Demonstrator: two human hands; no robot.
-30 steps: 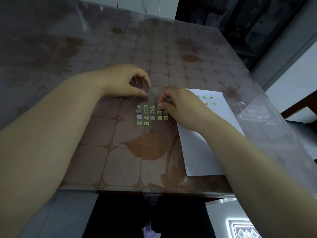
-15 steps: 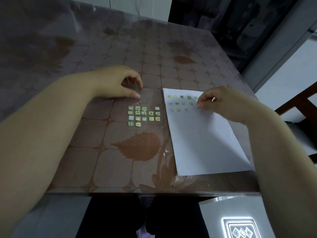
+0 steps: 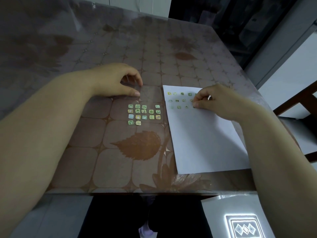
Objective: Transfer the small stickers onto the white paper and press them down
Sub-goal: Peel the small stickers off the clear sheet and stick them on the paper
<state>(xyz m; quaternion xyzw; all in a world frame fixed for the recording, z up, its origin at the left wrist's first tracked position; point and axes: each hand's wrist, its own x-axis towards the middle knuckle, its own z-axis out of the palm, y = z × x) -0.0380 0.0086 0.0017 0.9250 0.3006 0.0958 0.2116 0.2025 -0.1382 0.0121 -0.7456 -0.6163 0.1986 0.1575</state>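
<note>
The right hand (image 3: 216, 100) has been carried from the clear backing sheet (image 3: 151, 95), left of the white paper (image 3: 205, 143), across to the paper's upper part. A second ago it was working at the sheet's top row. Half a second ago it was over the right end of the paper's second row. It is now lowered a row further, at the right end of the third row.

Thumb and forefinger are pressed together in a pinch, the other fingers curled. A single sticker (image 3: 194, 107) is seen as a small dark patch at the fingertips (image 3: 197, 103), touching or just above the paper. Whether it has already been released cannot be told.

The left hand (image 3: 115, 81) has not been moved. The far left corner of the backing sheet is pinched between its thumb and curled fingers, so the sheet is held flat on the table (image 3: 103, 160).

A gap is left in the top row of the remaining stickers (image 3: 144, 114), which lie in four rows just left of the paper's upper edge. The placed stickers (image 3: 177, 100) are set in three rows along the paper's top.

It is judged that one transfer is at its laying-down point. Pressing down is still required. With sixteen or so left on the sheet, the task is under half done.
</note>
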